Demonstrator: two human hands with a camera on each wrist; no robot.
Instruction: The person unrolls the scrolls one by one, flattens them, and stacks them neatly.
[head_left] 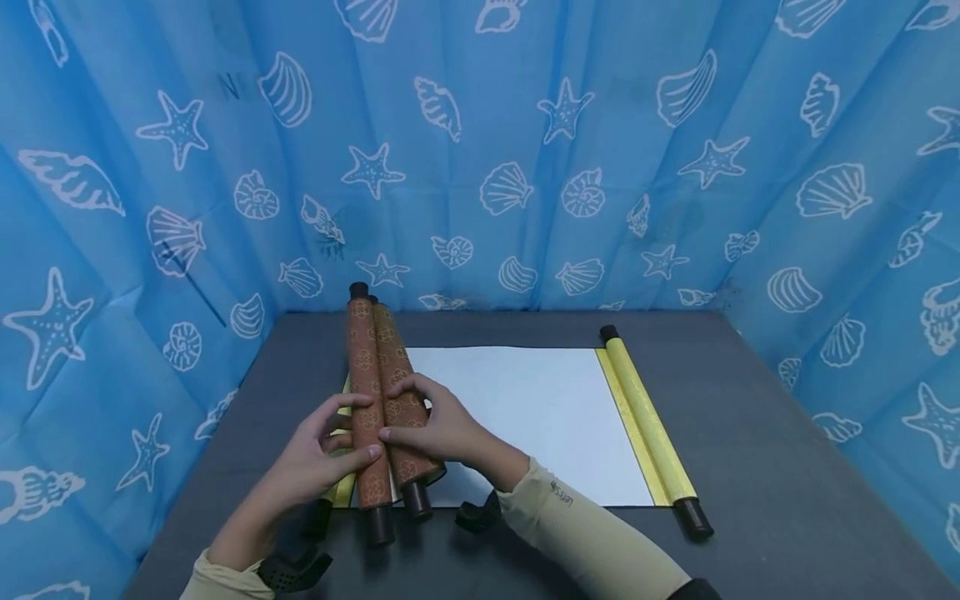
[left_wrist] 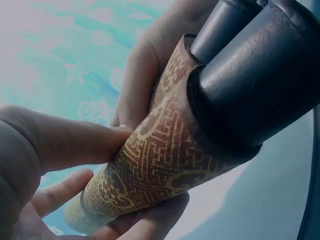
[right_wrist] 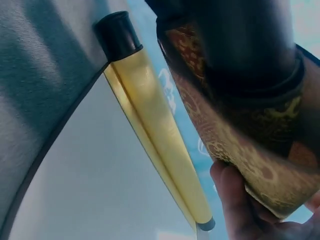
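Observation:
A reddish-brown patterned hanging scroll with dark knobs is held tilted above the table, its two rolls side by side. My left hand grips the left roll, thumb on the near side and fingers around the outer edge. On the right roll, my right hand holds with thumb and fingers. In the left wrist view, the gold-patterned roll lies between thumb and fingers. The right wrist view shows the brocade backing above the fingers. Beneath the rolls, a white-sheeted scroll is spread flat.
The spread scroll's yellow right roller has black knobs and lies on the dark grey table. Its left yellow edge is partly hidden by my hand and the rolls. A blue curtain with shell and starfish prints surrounds the table.

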